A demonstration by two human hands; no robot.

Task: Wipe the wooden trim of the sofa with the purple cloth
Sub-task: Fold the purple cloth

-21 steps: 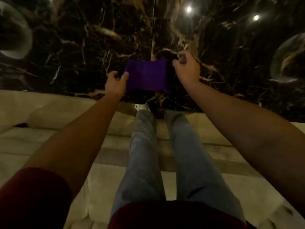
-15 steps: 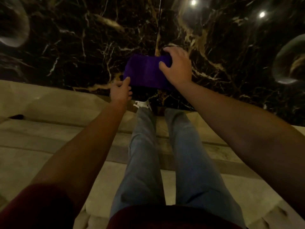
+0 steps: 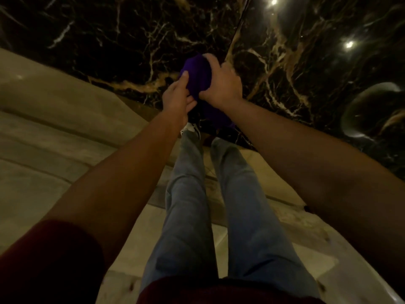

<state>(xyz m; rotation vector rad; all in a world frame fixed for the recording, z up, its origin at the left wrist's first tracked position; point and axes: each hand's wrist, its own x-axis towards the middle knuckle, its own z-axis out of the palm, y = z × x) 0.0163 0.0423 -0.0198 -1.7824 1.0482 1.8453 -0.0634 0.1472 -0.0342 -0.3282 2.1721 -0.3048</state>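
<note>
From my head camera I look down along my own legs in faded blue jeans [image 3: 247,216], and one white shoe [image 3: 190,129] shows at the end of the left leg. Both my arms are stretched forward over the legs, with dark red short sleeves [image 3: 50,260] at the near edge. My right hand [image 3: 221,84] is closed around the bunched purple cloth [image 3: 198,73], with the fingers wrapped over its top and the thumb on its lower side. My left hand [image 3: 178,99] is just beside it and touches the cloth from the left; the thumb presses on the fabric and the other fingers are under it, so this hand also grips the cloth. A part of the cloth hangs down below my right wrist. The cloth is held in the air above the dark polished marble floor with pale veins [image 3: 131,40], which reflects small round lights [image 3: 349,44]. Under my legs and to the left is the pale beige sofa with smooth cushions [image 3: 54,110]. A darker brown band, maybe the wooden trim [image 3: 157,194], runs across it, but the light is weak and I cannot tell this surely.
</note>
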